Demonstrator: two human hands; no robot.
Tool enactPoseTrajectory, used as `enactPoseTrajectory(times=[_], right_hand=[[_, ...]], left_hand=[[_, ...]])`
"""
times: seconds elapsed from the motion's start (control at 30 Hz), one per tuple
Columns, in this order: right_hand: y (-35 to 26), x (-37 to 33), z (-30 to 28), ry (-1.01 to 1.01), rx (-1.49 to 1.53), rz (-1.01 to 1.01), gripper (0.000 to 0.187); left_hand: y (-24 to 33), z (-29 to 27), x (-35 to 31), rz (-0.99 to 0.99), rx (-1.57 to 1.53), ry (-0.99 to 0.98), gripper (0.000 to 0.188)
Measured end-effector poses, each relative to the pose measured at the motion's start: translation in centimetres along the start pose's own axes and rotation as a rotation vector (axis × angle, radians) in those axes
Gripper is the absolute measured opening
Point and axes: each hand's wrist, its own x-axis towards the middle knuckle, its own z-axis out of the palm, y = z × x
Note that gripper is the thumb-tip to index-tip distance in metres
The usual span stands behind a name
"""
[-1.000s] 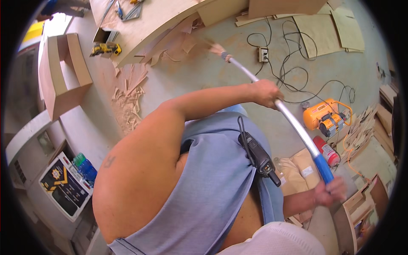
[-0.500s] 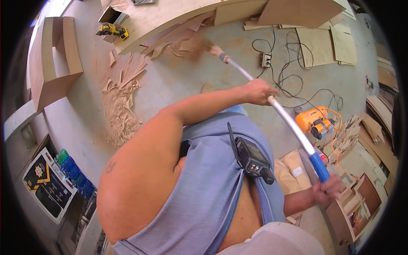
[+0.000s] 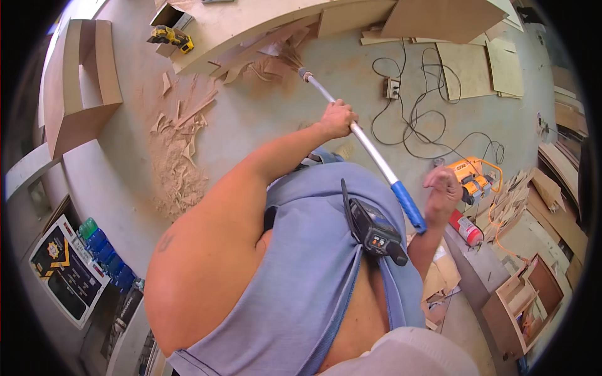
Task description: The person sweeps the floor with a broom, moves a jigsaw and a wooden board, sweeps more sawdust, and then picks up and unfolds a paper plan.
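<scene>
A long-handled broom (image 3: 373, 148) slants from the worktable's foot back toward me, with a silver pole and a blue grip (image 3: 407, 207). Its bristle head (image 3: 290, 57) rests by scraps under the table. My left hand (image 3: 339, 119) is wrapped round the upper part of the pole. Off the blue grip, just to its right, my right hand (image 3: 443, 185) is raised with fingers loosely bent and apart, holding nothing. Wood shavings and strips (image 3: 179, 153) lie heaped on the floor to the left. A handheld radio (image 3: 375, 230) hangs on my blue garment.
A plywood worktable (image 3: 251, 31) bears a yellow-black cordless tool (image 3: 172, 39). Black cords run from a socket box (image 3: 391, 88) across the floor. At right stand an orange compressor (image 3: 475, 178) and a red cylinder (image 3: 465, 227). Plywood sheets (image 3: 464, 69) lie at the far right.
My right hand has let go of the blue grip and moved up beside it. My left hand and the broom have shifted left and away, toward the table.
</scene>
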Motion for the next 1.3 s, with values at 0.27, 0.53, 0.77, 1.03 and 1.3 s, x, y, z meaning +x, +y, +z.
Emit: enactPoseTrajectory(times=[0.27, 0.53, 0.77, 1.03, 1.3], right_hand=[[-4.9, -3.3, -13.5, -0.139, 0.201, -0.120, 0.084], [-13.1, -4.3, -16.3, 0.177, 0.296, -0.446, 0.057], [-4.9, 1.2, -2.7, -0.345, -0.095, -0.172, 0.022], [-1.5, -0.6, -2.2, -0.369, 0.289, -0.063, 0.030], [-1.7, -1.3, -5.1, -0.124, 0.287, -0.109, 0.030]], left_hand=[[9.4, -4.1, 2.5, 0.143, -0.202, -0.107, 0.016], [16.9, -6.7, 7.4, 0.409, -0.424, 0.094, 0.015], [3.0, 0.1, 4.7, 0.092, -0.143, 0.139, 0.014], [0.3, -1.1, -5.9, -0.111, -0.120, -0.095, 0.012], [3.0, -5.8, -9.2, -0.007, -0.271, -0.140, 0.012]])
